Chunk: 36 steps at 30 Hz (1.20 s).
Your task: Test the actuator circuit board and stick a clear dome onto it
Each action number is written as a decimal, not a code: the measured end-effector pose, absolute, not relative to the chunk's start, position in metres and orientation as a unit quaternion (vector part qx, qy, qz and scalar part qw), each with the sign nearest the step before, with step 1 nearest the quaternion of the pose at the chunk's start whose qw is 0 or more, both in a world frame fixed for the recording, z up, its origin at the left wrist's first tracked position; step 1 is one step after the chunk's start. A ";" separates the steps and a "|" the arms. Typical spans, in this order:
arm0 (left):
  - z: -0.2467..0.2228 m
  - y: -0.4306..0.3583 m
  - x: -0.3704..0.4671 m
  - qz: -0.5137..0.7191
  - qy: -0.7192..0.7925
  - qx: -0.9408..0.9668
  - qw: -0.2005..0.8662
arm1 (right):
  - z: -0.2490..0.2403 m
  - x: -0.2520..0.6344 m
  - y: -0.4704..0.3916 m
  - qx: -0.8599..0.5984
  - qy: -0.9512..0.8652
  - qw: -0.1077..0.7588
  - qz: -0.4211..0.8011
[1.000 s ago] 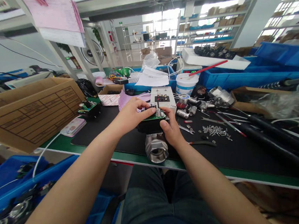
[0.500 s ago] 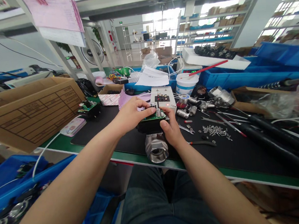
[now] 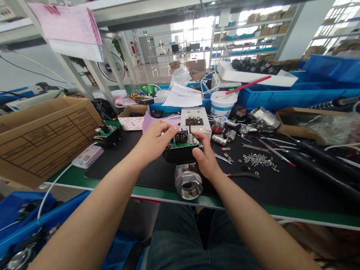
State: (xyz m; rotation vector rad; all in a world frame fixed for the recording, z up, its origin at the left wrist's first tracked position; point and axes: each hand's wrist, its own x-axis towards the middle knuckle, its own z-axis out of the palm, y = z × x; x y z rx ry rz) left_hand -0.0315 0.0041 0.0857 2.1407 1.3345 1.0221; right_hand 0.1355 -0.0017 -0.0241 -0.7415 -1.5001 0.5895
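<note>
A black actuator housing (image 3: 182, 155) with an open top shows a green circuit board (image 3: 184, 144) carrying capacitors. Below it, at the near edge of the bench, is a steel valve body (image 3: 188, 181) with its threaded opening facing me. My right hand (image 3: 204, 151) is closed round the right side of the housing, thumb toward me. My left hand (image 3: 158, 139) is at the board's back left edge, fingers bent together; whatever its fingertips pinch is too small to make out. Behind the board stands a light grey box (image 3: 197, 118) with a lit red lamp.
Loose screws (image 3: 259, 160), wrenches (image 3: 223, 158) and pliers (image 3: 243, 174) lie to the right on the black mat. A second board unit (image 3: 107, 135) and a cardboard box (image 3: 40, 140) are at the left. Behind stands a white tub (image 3: 223, 104).
My left hand has drawn back up and left from over the board, uncovering its capacitors. My right hand keeps its hold on the housing. The view has shifted slightly.
</note>
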 end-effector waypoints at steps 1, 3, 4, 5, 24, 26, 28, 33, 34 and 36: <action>0.086 0.004 -0.031 0.368 0.479 0.769 0.209 | -0.024 0.136 -0.002 -0.321 -0.656 0.633 0.258; 0.086 0.004 -0.031 0.370 0.479 0.768 0.210 | -0.024 0.136 -0.002 -0.317 -0.656 0.634 0.259; 0.086 0.004 -0.030 0.371 0.479 0.767 0.211 | -0.024 0.136 -0.002 -0.317 -0.656 0.634 0.260; 0.087 0.003 -0.030 0.371 0.479 0.767 0.212 | -0.024 0.136 -0.002 -0.317 -0.656 0.633 0.261; 0.088 0.000 -0.029 0.367 0.489 0.766 0.201 | -0.026 0.136 -0.001 -0.330 -0.654 0.625 0.269; 0.088 0.000 -0.029 0.367 0.488 0.766 0.199 | -0.026 0.136 -0.001 -0.327 -0.654 0.628 0.268; 0.088 0.000 -0.030 0.366 0.488 0.767 0.198 | -0.026 0.136 -0.001 -0.324 -0.654 0.629 0.266; 0.089 -0.001 -0.029 0.360 0.488 0.772 0.190 | -0.025 0.136 -0.001 -0.324 -0.654 0.630 0.265; 0.090 -0.001 -0.029 0.356 0.488 0.775 0.189 | -0.025 0.135 -0.001 -0.325 -0.654 0.629 0.266; 0.091 -0.002 -0.028 0.345 0.489 0.779 0.186 | -0.025 0.135 -0.001 -0.327 -0.654 0.627 0.267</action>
